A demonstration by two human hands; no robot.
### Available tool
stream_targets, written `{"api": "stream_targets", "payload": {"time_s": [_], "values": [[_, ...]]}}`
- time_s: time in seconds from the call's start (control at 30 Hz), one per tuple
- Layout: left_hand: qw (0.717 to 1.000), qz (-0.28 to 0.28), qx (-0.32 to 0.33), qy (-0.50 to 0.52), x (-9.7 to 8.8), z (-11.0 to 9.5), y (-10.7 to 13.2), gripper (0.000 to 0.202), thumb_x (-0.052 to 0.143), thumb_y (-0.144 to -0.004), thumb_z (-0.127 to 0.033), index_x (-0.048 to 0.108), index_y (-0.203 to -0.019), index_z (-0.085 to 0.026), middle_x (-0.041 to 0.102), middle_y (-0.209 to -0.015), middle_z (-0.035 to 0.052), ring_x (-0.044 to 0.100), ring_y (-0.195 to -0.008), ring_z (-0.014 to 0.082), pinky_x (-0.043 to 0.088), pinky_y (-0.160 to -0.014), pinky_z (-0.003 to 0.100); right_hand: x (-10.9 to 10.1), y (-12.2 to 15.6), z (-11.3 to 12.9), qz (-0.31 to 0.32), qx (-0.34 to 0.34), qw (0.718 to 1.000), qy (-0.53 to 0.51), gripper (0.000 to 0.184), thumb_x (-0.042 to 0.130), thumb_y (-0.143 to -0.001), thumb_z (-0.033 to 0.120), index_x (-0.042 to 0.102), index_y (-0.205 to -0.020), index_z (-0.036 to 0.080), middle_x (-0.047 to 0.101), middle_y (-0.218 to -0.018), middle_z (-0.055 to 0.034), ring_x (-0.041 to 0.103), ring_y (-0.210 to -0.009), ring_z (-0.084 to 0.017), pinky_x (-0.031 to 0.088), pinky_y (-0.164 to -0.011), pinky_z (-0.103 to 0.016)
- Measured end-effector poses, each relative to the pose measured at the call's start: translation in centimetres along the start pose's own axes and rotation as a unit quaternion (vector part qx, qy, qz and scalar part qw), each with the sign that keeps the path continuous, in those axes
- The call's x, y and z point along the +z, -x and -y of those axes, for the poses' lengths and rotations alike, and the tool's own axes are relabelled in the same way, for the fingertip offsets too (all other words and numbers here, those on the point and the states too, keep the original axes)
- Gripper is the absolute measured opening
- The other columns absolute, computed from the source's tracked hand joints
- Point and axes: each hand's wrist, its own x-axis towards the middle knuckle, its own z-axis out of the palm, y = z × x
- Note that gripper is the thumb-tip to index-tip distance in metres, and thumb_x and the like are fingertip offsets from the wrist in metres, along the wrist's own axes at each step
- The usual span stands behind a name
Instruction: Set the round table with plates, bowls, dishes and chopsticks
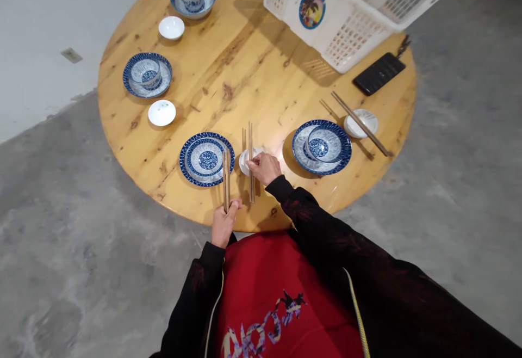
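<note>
Surface [261, 88], round, one. Plates [299, 150], four, each bearing one bowl [204, 158]. Small white dishes [162, 113], four. Chopsticks, three pairs: one [224, 184] gripped in my left hand [225, 223], near edge; one [251, 186] pinched by my right hand's fingers [253, 165] over a near dish; one [359, 121] across the right dish. Phone [379, 73], one, right. White basket [293, 4], far right.

A pale wall [61, 10], with what was probably an outlet plate [71, 55], met mottled grey floor [457, 151] near a round wooden table [253, 91].
</note>
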Motion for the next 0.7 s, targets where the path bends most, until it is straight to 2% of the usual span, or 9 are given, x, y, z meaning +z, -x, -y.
{"api": "stream_targets", "payload": {"time_s": [0.13,0.5,0.7], "values": [[1.0,-0.003,-0.001,0.015,-0.6,0.2,0.9,0.051,0.067,-0.08,-0.056,0.075,-0.1,-0.01,0.073,-0.09,0.009,0.033,-0.046,0.0036,0.025,-0.044,0.02,0.0,0.1,-0.2,0.006,-0.006,1.0,-0.001,0.026,0.056,-0.09,0.031,0.076,-0.088,0.015,0.076,-0.093,-0.0113,0.068,-0.086,-0.023,0.043,-0.074,-0.029],[1.0,0.01,-0.006,0.026,-0.9,0.7,1.2,0.055,0.067,-0.078,-0.059,0.073,-0.102,-0.009,0.069,-0.084,0.0064,0.027,-0.043,0.0018,0.018,-0.04,0.02,-0.1,0.3,-0.4,0.015,-0.023,0.999,0.017,0.024,0.057,-0.09,0.03,0.076,-0.09,0.016,0.076,-0.094,-0.0103,0.067,-0.089,-0.022,0.043,-0.075,-0.029],[0.999,0.018,-0.003,0.036,-0.6,1.0,1.3,0.059,0.069,-0.077,-0.061,0.072,-0.103,-0.009,0.069,-0.081,0.0056,0.027,-0.042,0.0019,0.017,-0.039,0.021,-0.1,0.2,-0.4,0.013,-0.022,1.0,0.011,0.025,0.056,-0.091,0.03,0.076,-0.085,0.016,0.076,-0.086,-0.0094,0.068,-0.087,-0.023,0.043,-0.074,-0.029]]}}
